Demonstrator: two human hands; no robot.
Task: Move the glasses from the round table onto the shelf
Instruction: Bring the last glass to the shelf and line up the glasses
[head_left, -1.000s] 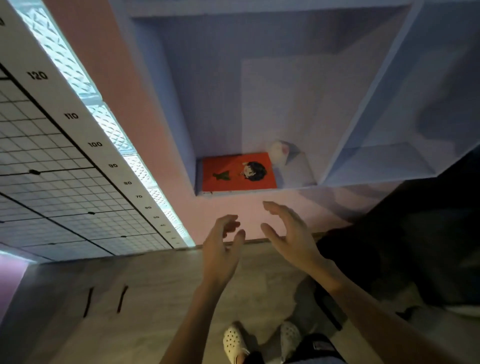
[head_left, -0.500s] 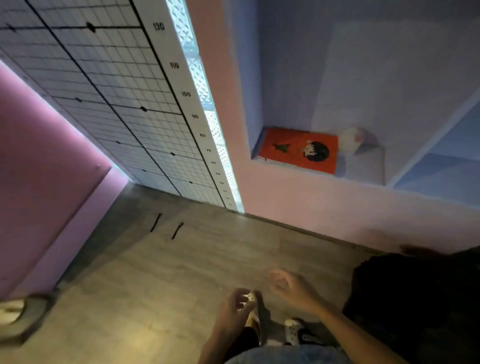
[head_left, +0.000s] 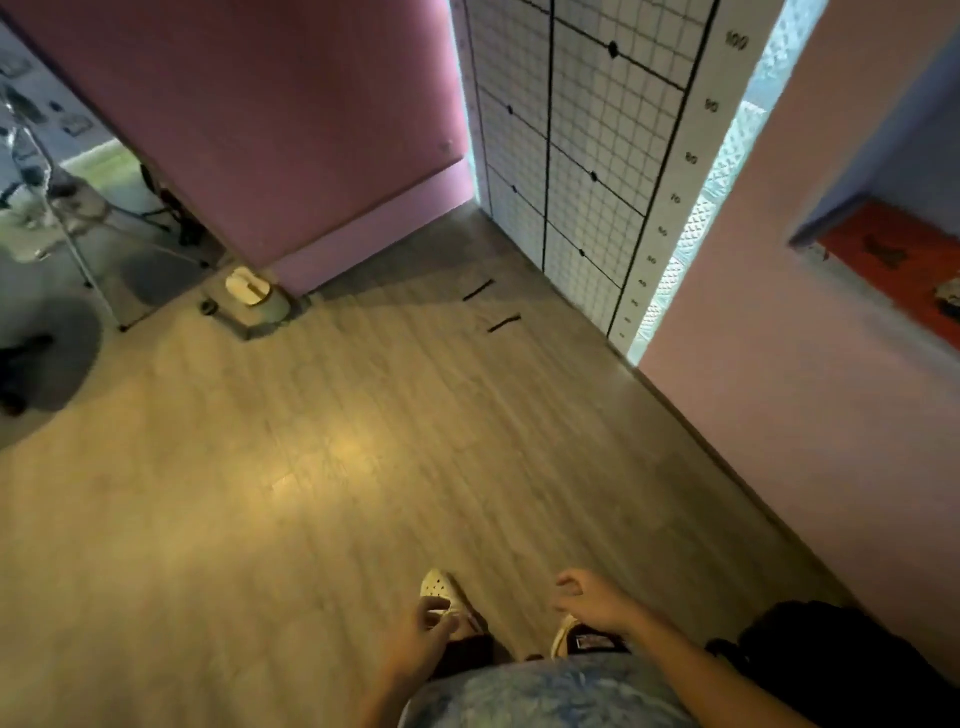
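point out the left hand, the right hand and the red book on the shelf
left hand (head_left: 423, 631): head view, back of the hand
right hand (head_left: 597, 603): head view, back of the hand
red book (head_left: 893, 260): head view, its cover

Matt wood-look floor (head_left: 322, 467)

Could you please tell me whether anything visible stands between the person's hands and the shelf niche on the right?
Nothing visible does: bare floor and pink wall lie between the left hand, the right hand and the shelf. Neither glasses nor round table shows.
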